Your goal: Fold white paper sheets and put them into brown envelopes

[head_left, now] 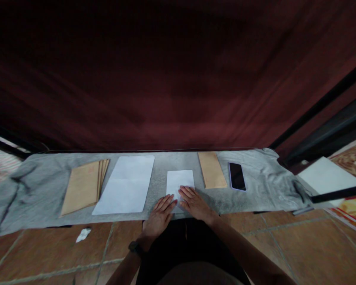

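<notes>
While both hands work at the near edge of the grey cloth-covered tabletop (264,180), the left hand (161,211) lies open, fingers spread over the lower left of a small white rectangular paper (179,179); the right hand (195,204), also open and flat, rests on its right side. Neither grips. Paper sits about mid-length; looks folded, layers indistinct. Flattening seems under way, perhaps unfinished. Leftward, a large white rectangular sheet (126,184) lies spread out, faintly creased; further, toward the left end, a fanned stack of brown paper envelopes (81,186). Rightward, one brown paper envelope (213,170) reaches the far edge, apart from the paper; then a dark-screened phone in a pale purple case (237,177). Room: bare cloth beyond the small paper and in strips either side, widest toward the right end. Near edge tight; large sheet also comes close to it.
</notes>
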Available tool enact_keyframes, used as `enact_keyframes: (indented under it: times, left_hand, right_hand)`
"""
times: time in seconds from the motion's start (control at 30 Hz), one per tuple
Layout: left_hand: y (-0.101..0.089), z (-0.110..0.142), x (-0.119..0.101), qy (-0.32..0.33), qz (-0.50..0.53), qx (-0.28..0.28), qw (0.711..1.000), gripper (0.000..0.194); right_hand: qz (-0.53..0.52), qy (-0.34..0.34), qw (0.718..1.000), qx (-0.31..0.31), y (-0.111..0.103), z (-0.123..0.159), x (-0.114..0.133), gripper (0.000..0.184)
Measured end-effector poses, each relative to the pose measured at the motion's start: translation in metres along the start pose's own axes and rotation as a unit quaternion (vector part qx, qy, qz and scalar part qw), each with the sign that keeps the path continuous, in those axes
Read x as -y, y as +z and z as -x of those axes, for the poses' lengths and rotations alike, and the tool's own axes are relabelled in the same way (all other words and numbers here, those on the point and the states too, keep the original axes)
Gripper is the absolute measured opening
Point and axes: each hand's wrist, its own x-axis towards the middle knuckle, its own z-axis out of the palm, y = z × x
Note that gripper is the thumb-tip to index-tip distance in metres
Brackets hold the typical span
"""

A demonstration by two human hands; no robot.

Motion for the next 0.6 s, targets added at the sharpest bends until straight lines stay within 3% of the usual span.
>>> enact_keyframes:
  times: [0.17,0.4,0.6]
  left_hand:
    - [0.002,0.001,0.0,0.0,-0.007,-0.01,1.0,0.058]
    - [0.003,0.001,-0.002,0.003,-0.031,-0.03,0.999,0.055]
    - [0.006,0.001,0.0,0.008,-0.046,-0.035,0.998,0.056]
  right_hand:
    - [0.069,0.018,0.997,-0.009,0.018,-0.02,-0.02,0.054]
    - [0.103,0.115,0.988,-0.01,0.017,-0.048,-0.052,0.059]
    - [0.105,0.184,0.977,-0.026,0.019,-0.066,-0.047,0.059]
